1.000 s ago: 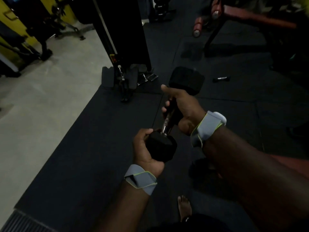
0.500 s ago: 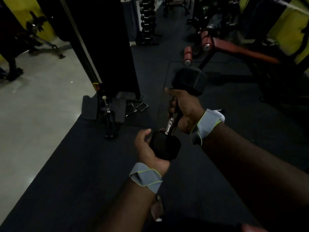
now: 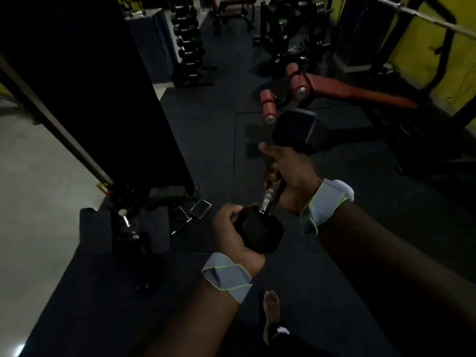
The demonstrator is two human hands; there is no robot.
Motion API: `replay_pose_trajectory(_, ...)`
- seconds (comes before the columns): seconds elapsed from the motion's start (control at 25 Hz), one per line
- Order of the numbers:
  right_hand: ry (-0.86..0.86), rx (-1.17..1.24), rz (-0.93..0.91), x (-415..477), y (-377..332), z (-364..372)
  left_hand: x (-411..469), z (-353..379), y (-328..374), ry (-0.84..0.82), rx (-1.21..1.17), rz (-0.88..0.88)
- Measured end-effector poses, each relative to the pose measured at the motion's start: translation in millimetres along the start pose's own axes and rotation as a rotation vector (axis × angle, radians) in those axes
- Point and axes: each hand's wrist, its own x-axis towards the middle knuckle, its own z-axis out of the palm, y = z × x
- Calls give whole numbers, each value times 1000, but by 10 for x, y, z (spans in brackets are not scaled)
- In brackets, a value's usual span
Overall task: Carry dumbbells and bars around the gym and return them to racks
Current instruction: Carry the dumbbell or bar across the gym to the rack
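I hold one black hex dumbbell [image 3: 296, 131] in front of me, tilted with its far head up. My right hand [image 3: 288, 173] is wrapped around its chrome handle. My left hand [image 3: 231, 228] cups the near head from below and the left. Both wrists wear grey straps. A tall dumbbell rack [image 3: 189, 39] loaded with several black dumbbells stands far ahead, left of centre.
A dark cable machine [image 3: 98, 99] rises close on my left, with metal handles [image 3: 193, 215] lying at its base. A red padded bench [image 3: 347, 92] with roller pads stands ahead on the right. Black rubber mats cover the floor; pale concrete [image 3: 33, 202] lies to the left.
The view has lifted and moved forward, so the dumbbell rack and bench show more fully. Both hands keep the same hold on the dumbbell.
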Motion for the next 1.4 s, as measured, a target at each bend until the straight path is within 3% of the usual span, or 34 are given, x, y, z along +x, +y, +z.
replay_pose_trajectory(0.4, -89, -78, 92, 3123, -899, 1168, 2428, 1453, 1651, 32, -43, -26)
replay_pose_trajectory(0.68, -31, -111, 62, 5886, -1551, 2264, 4729, 2539, 3259, -78, 1, -118)
replay_pose_trajectory(0.8, -51, -89, 69, 6549, -1856, 2513, 5220, 2937, 3741, -88, -33, -151)
replay_pose_trajectory(1.0, 27, -4, 60, 8233, -2437, 2968, 6627, 3833, 4674, -34, 101, -116)
replay_pose_trajectory(1.28, -17, -25, 133, 10673, -3204, 3562, 8612, 5108, 5731, 14, 44, -160)
replay_pose_trajectory(1.4, -36, -50, 120, 11669, -3602, 3963, 9429, 5620, 6216, 26, 6, -90)
